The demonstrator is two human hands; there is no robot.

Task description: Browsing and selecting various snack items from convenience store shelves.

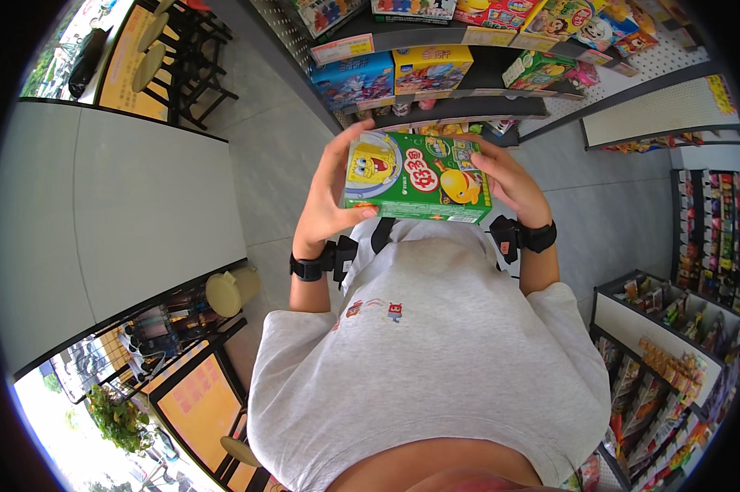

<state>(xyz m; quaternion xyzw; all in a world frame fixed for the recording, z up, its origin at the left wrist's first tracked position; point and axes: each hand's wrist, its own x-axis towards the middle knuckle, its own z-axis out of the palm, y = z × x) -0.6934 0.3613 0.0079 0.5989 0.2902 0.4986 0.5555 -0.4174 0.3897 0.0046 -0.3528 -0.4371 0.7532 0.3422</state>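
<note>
A green snack carton (416,175) with cartoon figures printed on its front is held level in front of my waist. My left hand (332,184) grips its left end, thumb at the lower edge. At the opposite end, my right hand (510,178) has its thumb on the front face and its other fingers mostly hidden behind. Just beyond the carton rises a shelf unit. On its middle shelf stand a blue box (353,80), a yellow box (432,69) and a green box (539,69) lying tilted.
Several snack packs line the upper shelf, with a price-tag rail (487,37) along its front. Black-legged stools (155,67) stand at the far left. A cream bin (232,292) is on the floor at left. Display racks (659,344) with packaged snacks flank my right side.
</note>
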